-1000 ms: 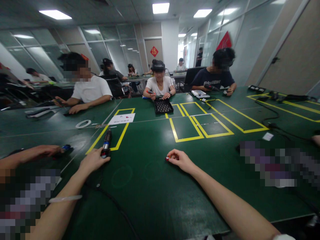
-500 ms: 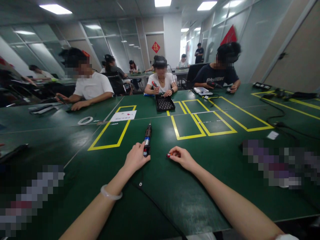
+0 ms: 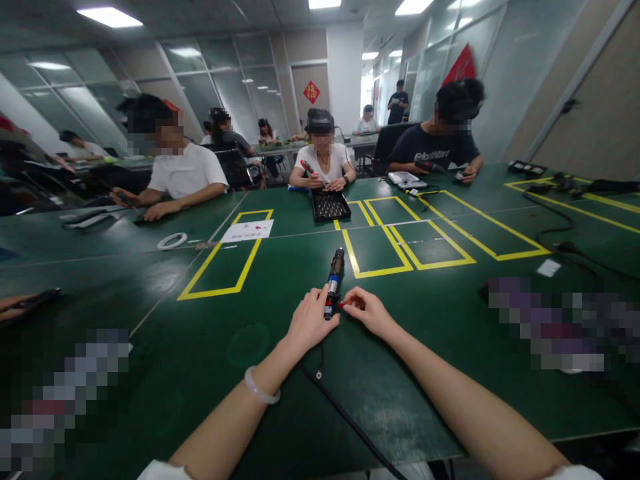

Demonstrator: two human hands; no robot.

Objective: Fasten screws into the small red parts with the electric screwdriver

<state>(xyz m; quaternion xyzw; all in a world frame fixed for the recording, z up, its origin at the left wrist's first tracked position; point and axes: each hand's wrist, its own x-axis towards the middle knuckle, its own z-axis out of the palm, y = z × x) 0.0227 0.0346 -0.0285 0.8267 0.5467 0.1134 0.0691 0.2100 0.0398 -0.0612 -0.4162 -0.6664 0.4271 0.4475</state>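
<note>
My left hand [image 3: 311, 321] is closed around the lower part of an electric screwdriver [image 3: 335, 275], dark with a silver and blue band. The screwdriver lies with its nose pointing away from me, leaning slightly to the right. From its near end a black cord [image 3: 345, 417] runs down to the table's front edge. Beside the tool's lower right side, my right hand [image 3: 371, 313] pinches a small red piece [image 3: 343, 305]. The piece is at or very close to the screwdriver; I cannot tell whether they touch. Fingers cover most of it.
Yellow tape outlines [image 3: 380, 273] mark the green table [image 3: 210, 373]. A labelled paper [image 3: 247, 231] and white ring [image 3: 172, 241] lie at left. Across the table, a person works over a black tray [image 3: 331, 208] of small parts. Other people sit on both sides.
My left hand has carried the screwdriver rightward, up against my right hand. The cord has shifted right too. My right hand stays nearly in place with the red piece.
</note>
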